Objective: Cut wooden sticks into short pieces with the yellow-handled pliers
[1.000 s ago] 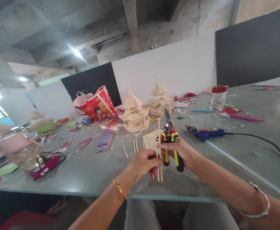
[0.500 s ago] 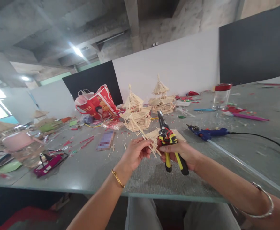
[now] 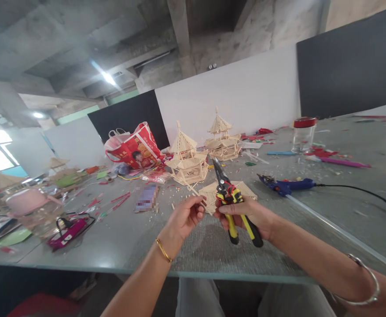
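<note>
Right hand (image 3: 250,211) has a solid grip on the hand cutters with black-and-yellow handles and dark pointed blades (image 3: 229,202), held just above the grey desk (image 3: 140,248), in from the middle of its near edge, tips aimed at the far side. Left hand (image 3: 186,215) is next to it with the fingers curled in a loose pinch. Some thin pale wooden sticks (image 3: 193,189) poke out just past those fingertips, but I honestly can't tell if they're gripped or just lying behind.

The flat, ribbed panel of pale wooden strips (image 3: 247,190) is on the desk right behind the cutters, with the nearer pale wooden pavilion model (image 3: 188,169) a bit farther from the near edge.

My two cents for trimming this stuff: pinch the stick close to where you want the cut, fingertips clear of the blades, bring it in square and squeeze smoothly so it doesn't split. I'd also angle those tips off the panel, and mind the blue glue gun (image 3: 290,185) toward the right edge.
</note>
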### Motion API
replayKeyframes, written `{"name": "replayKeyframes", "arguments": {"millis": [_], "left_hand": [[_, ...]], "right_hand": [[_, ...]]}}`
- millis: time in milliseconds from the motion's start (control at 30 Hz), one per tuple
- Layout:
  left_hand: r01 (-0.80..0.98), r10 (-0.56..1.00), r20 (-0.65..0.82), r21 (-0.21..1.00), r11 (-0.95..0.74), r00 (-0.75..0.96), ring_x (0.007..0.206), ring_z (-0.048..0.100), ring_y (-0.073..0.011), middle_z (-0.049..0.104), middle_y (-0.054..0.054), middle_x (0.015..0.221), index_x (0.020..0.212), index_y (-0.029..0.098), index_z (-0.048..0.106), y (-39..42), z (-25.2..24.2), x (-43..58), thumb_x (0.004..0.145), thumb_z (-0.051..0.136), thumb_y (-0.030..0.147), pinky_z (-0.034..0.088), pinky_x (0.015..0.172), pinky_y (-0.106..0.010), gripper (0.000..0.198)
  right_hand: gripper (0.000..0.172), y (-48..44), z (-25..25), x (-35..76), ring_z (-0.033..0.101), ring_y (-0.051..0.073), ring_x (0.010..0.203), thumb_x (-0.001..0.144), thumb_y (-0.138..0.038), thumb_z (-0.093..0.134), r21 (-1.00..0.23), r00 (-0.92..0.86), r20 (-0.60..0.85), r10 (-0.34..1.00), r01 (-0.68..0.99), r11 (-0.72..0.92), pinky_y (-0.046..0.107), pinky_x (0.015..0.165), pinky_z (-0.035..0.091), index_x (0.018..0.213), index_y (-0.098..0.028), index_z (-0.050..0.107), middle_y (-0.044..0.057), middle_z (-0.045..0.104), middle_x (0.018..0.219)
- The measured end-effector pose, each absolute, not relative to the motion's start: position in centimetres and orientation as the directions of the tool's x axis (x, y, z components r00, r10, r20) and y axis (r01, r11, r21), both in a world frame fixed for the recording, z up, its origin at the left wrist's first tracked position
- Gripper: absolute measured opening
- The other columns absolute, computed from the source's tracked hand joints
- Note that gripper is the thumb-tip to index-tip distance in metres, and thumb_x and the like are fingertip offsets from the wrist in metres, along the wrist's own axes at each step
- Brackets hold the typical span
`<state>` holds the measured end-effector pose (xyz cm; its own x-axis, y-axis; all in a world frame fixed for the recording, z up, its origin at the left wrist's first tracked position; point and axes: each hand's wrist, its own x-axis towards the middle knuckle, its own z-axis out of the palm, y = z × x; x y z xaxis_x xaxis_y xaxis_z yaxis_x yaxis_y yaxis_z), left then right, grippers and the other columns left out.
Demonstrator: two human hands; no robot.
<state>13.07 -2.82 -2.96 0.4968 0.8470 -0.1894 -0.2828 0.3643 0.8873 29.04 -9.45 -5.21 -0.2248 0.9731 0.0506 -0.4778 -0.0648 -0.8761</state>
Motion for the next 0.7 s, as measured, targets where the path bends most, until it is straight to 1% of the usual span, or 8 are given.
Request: {"name": "replayKeyframes", "arguments": {"millis": [133, 233, 300, 367, 500, 600, 700], "left_hand": [[-0.230, 0.868, -0.087, 0.947, 0.224, 0.489, 0.043, 0.051, -0.0037, 0.056, 0.002, 0.052, 0.071, 0.008, 0.059, -3.3, -2.8, 13.5, 0.070, 0.061, 0.013, 0.041, 0.039, -0.012, 0.006], [-0.163, 0.867, -0.013, 0.981, 0.108, 0.499, 0.043, 0.051, -0.0052, 0.056, 0.002, 0.051, 0.069, 0.009, 0.058, -3.9, -2.4, 14.0, 0.067, 0.064, 0.017, 0.043, 0.040, -0.014, 0.010], [-0.140, 0.857, 0.032, 0.989, 0.047, 0.514, 0.043, 0.052, -0.0059, 0.056, 0.002, 0.051, 0.070, 0.010, 0.057, -4.2, -2.2, 14.2, 0.066, 0.065, 0.019, 0.044, 0.042, -0.015, 0.012], [-0.135, 0.832, 0.073, 0.991, 0.002, 0.550, 0.043, 0.052, -0.0063, 0.056, 0.002, 0.052, 0.072, 0.012, 0.056, -4.4, -2.3, 14.4, 0.067, 0.065, 0.023, 0.045, 0.043, -0.017, 0.015], [-0.108, 0.794, 0.136, 0.990, -0.089, 0.593, 0.043, 0.053, -0.0072, 0.056, 0.002, 0.054, 0.073, 0.013, 0.054, -4.9, -2.8, 14.3, 0.071, 0.063, 0.029, 0.046, 0.045, -0.019, 0.019], [-0.025, 0.823, 0.189, 0.978, -0.208, 0.536, 0.043, 0.054, -0.0079, 0.056, 0.002, 0.055, 0.074, 0.013, 0.053, -4.9, -2.5, 13.5, 0.074, 0.058, 0.029, 0.046, 0.045, -0.020, 0.016], [0.101, 0.845, 0.299, 0.920, -0.379, 0.443, 0.044, 0.055, -0.0085, 0.056, 0.003, 0.055, 0.075, 0.015, 0.050, -3.5, -1.7, 12.0, 0.075, 0.054, 0.027, 0.047, 0.045, -0.020, 0.013]], "right_hand": [[0.023, -9.4, -5.3, 28.9, 0.057, 0.013, 0.053, 0.062, -0.025, 0.072, -0.890, -0.233, 0.090, 0.968, -0.454, -0.027, 0.026, 0.052, 0.045, 0.077, -0.016, 0.058, 0.002, 0.064, 0.068], [0.022, -9.3, -5.4, 28.8, 0.056, 0.012, 0.051, 0.060, -0.024, 0.073, -0.919, -0.224, 0.071, 0.972, -0.395, -0.023, 0.025, 0.050, 0.044, 0.074, -0.015, 0.058, 0.001, 0.062, 0.066], [0.020, -9.2, -5.5, 28.8, 0.055, 0.011, 0.048, 0.060, -0.024, 0.072, -0.941, -0.208, 0.067, 0.976, -0.338, -0.008, 0.024, 0.047, 0.042, 0.071, -0.014, 0.059, 0.000, 0.060, 0.061], [0.019, -9.3, -5.6, 28.7, 0.053, 0.010, 0.046, 0.060, -0.025, 0.071, -0.954, -0.198, 0.092, 0.976, -0.299, 0.029, 0.023, 0.045, 0.040, 0.071, -0.014, 0.060, -0.001, 0.058, 0.058], [0.019, -9.4, -5.9, 28.6, 0.053, 0.010, 0.046, 0.061, -0.026, 0.071, -0.966, -0.212, 0.090, 0.973, -0.258, 0.033, 0.023, 0.045, 0.040, 0.072, -0.014, 0.060, 0.000, 0.059, 0.060], [0.021, -9.4, -5.8, 28.4, 0.056, 0.011, 0.048, 0.060, -0.025, 0.072, -0.964, -0.241, 0.067, 0.968, -0.266, 0.001, 0.024, 0.046, 0.042, 0.072, -0.015, 0.058, 0.001, 0.062, 0.063], [0.024, -9.4, -5.5, 28.4, 0.059, 0.014, 0.051, 0.059, -0.025, 0.072, -0.937, -0.156, -0.006, 0.988, -0.343, -0.060, 0.026, 0.050, 0.046, 0.072, -0.016, 0.054, 0.003, 0.066, 0.066]]}}
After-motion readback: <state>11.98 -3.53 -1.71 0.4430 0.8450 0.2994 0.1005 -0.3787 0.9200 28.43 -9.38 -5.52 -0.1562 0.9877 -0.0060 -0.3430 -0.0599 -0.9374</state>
